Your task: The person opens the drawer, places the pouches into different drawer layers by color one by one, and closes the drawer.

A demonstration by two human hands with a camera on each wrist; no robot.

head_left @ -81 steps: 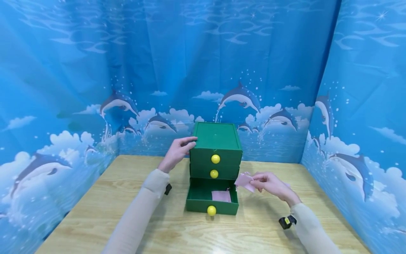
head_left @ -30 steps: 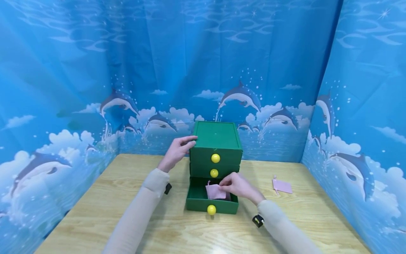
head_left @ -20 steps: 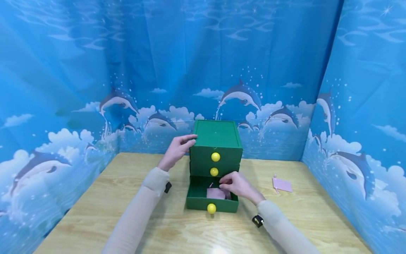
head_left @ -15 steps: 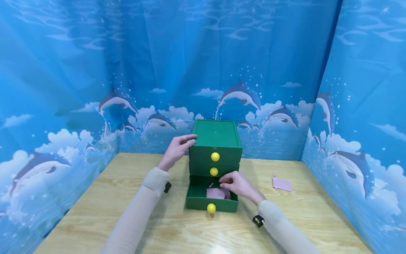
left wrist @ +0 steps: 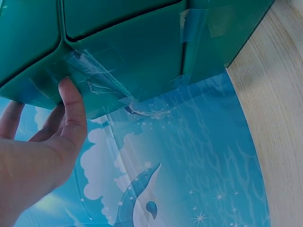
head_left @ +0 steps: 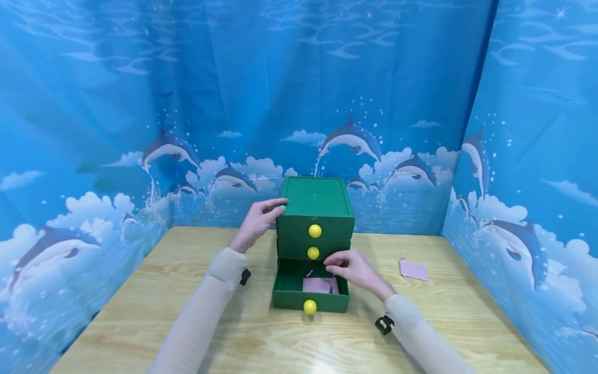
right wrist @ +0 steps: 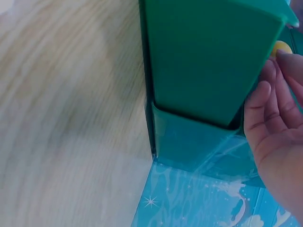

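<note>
A green drawer cabinet (head_left: 317, 196) with yellow knobs stands on the table, its bottom drawer (head_left: 287, 301) pulled out. Inside lie a pink drawstring pouch (head_left: 315, 285) and, partly beneath it at the right, another pink pouch (head_left: 334, 286). My left hand (head_left: 255, 222) rests at the cabinet's upper left edge; in the left wrist view the thumb (left wrist: 71, 97) touches its side. Over the drawer's right side is my right hand (head_left: 358, 271), fingers loosely bent, with nothing seen between them. In the right wrist view its fingers (right wrist: 258, 111) are beside the drawer's wall.
A third pink pouch (head_left: 414, 270) lies on the wooden table (head_left: 224, 322) to the right of the cabinet. Blue dolphin-print curtains (head_left: 252, 104) hang behind and at both sides. The other two drawers are closed.
My right hand brought a pink pouch from the right into the bottom drawer and let it go, then rose slightly to the right. The left hand stayed at the cabinet.
</note>
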